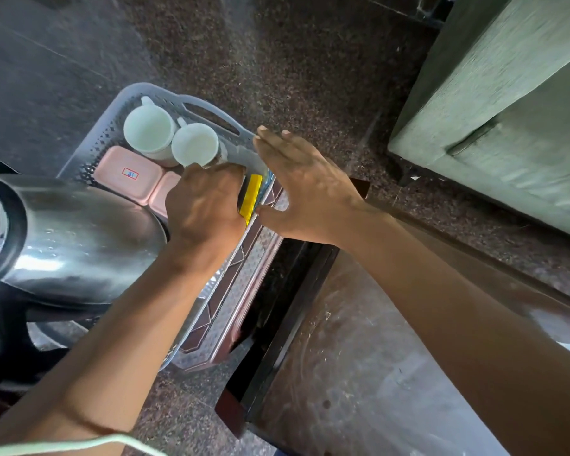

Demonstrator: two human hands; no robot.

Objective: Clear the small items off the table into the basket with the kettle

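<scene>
A grey perforated basket (211, 113) sits at centre left and holds two white cups (150, 131), a pink lidded box (129, 174) and a steel kettle (73, 232). My left hand (204, 205) is inside the basket at its right wall, curled around a yellow and black item (251, 192) that stands between the hand and the wall. What the item is I cannot tell. My right hand (306, 189) lies flat, fingers together, against the outside of the basket's right rim, holding nothing.
Under the basket is a silver and brown patterned tray (241, 291). A dark glass-topped table (359, 373) fills the lower right. A green upholstered seat (507, 110) stands at the upper right. Speckled dark floor (293, 60) lies beyond.
</scene>
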